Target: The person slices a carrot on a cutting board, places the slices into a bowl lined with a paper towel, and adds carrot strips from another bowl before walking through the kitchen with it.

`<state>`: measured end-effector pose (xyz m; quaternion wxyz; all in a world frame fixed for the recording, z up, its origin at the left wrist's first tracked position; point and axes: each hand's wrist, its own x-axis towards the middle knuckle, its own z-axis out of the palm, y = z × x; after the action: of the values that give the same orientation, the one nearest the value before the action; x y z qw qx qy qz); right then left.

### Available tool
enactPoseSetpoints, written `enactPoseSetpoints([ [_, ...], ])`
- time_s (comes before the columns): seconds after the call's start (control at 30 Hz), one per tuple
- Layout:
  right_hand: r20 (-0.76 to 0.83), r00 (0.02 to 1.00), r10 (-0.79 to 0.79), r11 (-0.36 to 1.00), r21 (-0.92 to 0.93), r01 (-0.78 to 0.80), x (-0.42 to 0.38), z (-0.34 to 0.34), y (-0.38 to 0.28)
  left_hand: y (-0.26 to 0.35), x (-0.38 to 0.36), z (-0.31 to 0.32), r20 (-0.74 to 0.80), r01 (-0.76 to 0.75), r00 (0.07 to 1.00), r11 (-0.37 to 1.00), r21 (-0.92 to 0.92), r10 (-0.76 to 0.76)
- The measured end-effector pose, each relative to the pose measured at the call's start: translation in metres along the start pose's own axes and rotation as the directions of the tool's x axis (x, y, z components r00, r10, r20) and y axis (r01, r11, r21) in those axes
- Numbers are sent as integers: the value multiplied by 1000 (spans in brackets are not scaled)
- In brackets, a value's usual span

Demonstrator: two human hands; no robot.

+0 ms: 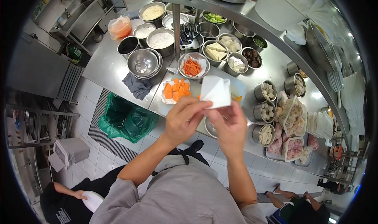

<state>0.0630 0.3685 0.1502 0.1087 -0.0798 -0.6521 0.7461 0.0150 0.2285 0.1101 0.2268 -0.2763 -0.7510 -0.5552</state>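
A folded white paper towel [215,93] is held up in front of me, over the near edge of the counter. My left hand [184,117] pinches its lower left corner between thumb and fingers. On the other side, my right hand [229,125] has its thumb and fingers closed at the lower edge. Behind the towel lies a pale cutting board [236,85], partly covered by it. Sliced carrots [176,90] rest on white paper left of the towel. Just beyond, carrot strips [192,67] fill a paper-lined steel bowl. A bowl [210,126] shows partly between my forearms.
Stacked steel bowls [143,62] and a grey cloth [138,85] sit to the left. A green-lined bin [128,119] stands below. Several food containers cover the back; meat baskets [293,123] are at right. A shelf [252,11] overhangs the counter. A person holds a white plate [93,201] behind left.
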Motion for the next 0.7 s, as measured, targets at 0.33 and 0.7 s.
enactPoseSetpoints([
  [0.33, -3, 995, 96, 995, 38, -95, -4, -51, 30, -3, -7, 21, 286, 348, 924, 866, -360, -252],
  [0.7, -107, 985, 132, 990, 56, -127, -22, -88, 59, -1, -29, 69, 406, 562, 811, 753, -342, -421],
])
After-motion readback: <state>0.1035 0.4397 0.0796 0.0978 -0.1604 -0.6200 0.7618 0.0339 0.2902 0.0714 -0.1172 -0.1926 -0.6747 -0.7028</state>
